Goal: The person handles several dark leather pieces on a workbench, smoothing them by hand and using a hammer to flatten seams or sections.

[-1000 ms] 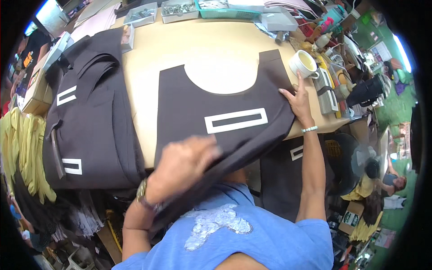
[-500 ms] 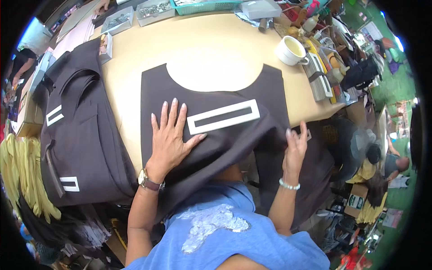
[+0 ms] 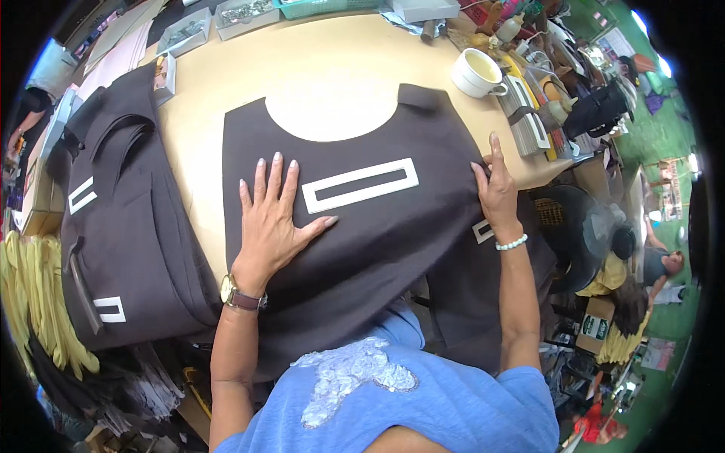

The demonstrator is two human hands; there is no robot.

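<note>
A dark piece of fabric with a scooped, rounded cutout lies over the table edge and hangs toward my lap. On it sits a white rectangular frame with a long slot, slightly tilted. My left hand presses flat on the fabric beside the frame's left end, fingers spread. At the fabric's right edge is my right hand, index finger stretched up and thumb apart, touching the edge. The fabric's far right corner is folded over. Below my right wrist a smaller white frame shows on dark fabric.
A stack of dark fabric pieces with white frames lies at left, near hanging yellow strips. A white mug stands at the right, by bottles and tools. Trays of small metal parts line the far edge.
My right hand has moved away from me to the fabric's right edge. The fabric's right side lies smoother, and its far right corner has folded over. My left hand stays flat.
</note>
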